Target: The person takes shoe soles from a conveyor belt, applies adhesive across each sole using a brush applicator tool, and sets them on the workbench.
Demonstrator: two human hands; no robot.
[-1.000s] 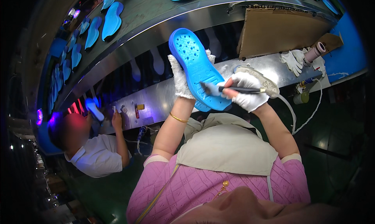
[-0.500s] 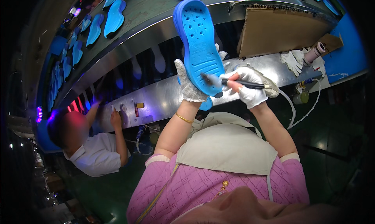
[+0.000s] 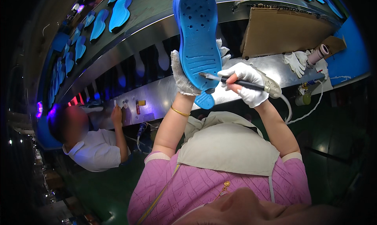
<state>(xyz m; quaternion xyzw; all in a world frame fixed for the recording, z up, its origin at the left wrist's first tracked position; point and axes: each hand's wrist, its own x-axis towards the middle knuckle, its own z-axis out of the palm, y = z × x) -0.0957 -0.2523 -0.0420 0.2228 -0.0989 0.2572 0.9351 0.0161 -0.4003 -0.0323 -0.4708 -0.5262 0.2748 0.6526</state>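
Observation:
My gloved left hand (image 3: 181, 78) grips a blue shoe sole (image 3: 198, 40) from beneath, thumb along its left edge and fingertips showing past its right edge. Holes dot the sole's far end, and ridges cross its middle. My gloved right hand (image 3: 251, 97) is closed round a black-handled brush (image 3: 244, 83), with a bare fingertip showing. The bristles meet the sole's surface near its close end. Another blue piece (image 3: 205, 101) sticks out below that end; its join to the sole is hidden. Beside my right wrist lies a pale oval object (image 3: 272, 87) with a white hose.
Several blue soles (image 3: 120, 14) lie on the conveyor (image 3: 157, 5) beyond the metal bench (image 3: 157, 93). A cardboard sheet (image 3: 286, 32) leans at the right, near white gloves (image 3: 295, 64) and a pink cylinder (image 3: 317, 55). A co-worker (image 3: 94, 146) is at the bench on the left.
The sole has shifted away from me and stands straighter. The brush, blurred before, now shows clearly, its tip slightly further left. The co-worker's far arm has dropped out of sight.

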